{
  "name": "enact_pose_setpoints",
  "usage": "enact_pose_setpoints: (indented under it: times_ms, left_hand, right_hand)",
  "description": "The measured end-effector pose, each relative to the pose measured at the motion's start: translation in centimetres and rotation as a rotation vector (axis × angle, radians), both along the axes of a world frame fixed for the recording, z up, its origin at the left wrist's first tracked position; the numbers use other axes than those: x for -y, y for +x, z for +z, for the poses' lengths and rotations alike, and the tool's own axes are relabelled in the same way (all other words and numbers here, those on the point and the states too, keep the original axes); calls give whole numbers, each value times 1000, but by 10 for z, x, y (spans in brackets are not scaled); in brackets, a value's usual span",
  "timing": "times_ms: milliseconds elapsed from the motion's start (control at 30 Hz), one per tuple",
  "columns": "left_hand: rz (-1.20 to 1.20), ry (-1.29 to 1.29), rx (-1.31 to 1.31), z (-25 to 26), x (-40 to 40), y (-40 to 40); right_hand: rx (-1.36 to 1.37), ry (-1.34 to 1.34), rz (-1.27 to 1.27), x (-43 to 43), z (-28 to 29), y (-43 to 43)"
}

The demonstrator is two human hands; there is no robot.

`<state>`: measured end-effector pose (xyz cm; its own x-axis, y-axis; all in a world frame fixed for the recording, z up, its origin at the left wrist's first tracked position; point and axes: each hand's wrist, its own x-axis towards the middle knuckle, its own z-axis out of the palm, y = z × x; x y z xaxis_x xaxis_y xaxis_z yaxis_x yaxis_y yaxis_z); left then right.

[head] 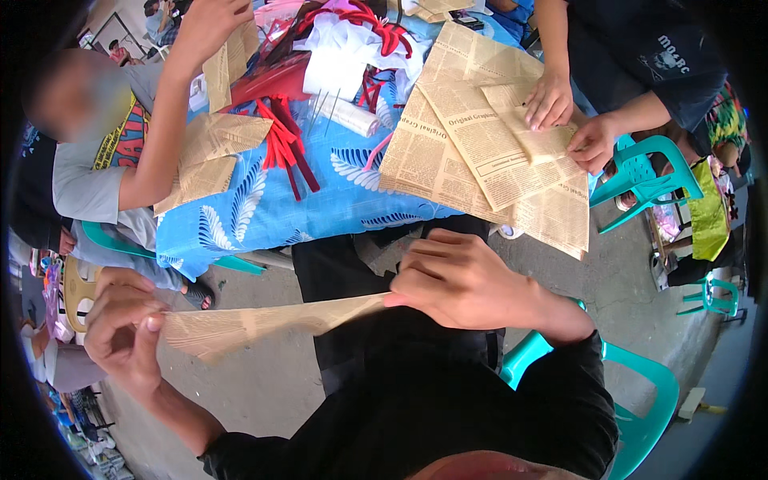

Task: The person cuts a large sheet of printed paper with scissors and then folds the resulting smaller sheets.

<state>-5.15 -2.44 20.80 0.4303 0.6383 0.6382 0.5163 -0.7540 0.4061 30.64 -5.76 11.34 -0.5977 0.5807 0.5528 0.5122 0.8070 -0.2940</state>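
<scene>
Between my two hands a piece of newsprint-patterned brown paper (pixel 264 324) is stretched over my lap, in front of the table edge. Its left end is pinched between the thumb and fingers of my left hand (pixel 126 330). My right hand (pixel 456 279) grips the other end, its fingers curled with the back of the hand upward. Beyond my hands, larger sheets of the same paper (pixel 420 162) lie on the table and overhang its near edge. More pieces of this paper (pixel 222 141) lie at the table's left.
A blue leaf-patterned tablecloth (pixel 324 210) covers the table. On it lie red fuzzy stems (pixel 282 144), a white roll (pixel 351 114) and white fabric (pixel 336 36). One co-worker's hands (pixel 549 102) press folded paper at right; another person's arm (pixel 156 144) is raised at left. Green plastic chairs (pixel 648 390) stand around.
</scene>
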Motion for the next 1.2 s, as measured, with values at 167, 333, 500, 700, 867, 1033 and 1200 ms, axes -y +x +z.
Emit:
enact_pose_setpoints:
  times_ms: [167,333,500,700,867,1033,1200]
  left_hand:
    - [13,-100,57,-8,-22,-16]
    - [-41,-186,114,-20,-43,-13]
    - [-140,-245,92,-20,-54,4]
    - [-124,-317,130,-24,-63,2]
    - [-27,-277,261,-32,-83,-37]
    - [248,-249,247,-26,-108,-86]
    - [140,-314,86,-19,-151,-28]
  right_hand:
    - [2,-98,-83,18,-10,34]
    - [9,-162,-126,37,-19,55]
    - [41,-154,-163,50,-17,67]
    - [134,-153,-212,61,-17,81]
    - [261,-73,-304,68,-38,102]
    - [230,-247,-547,69,-65,133]
    - [80,-387,-375,57,-47,88]
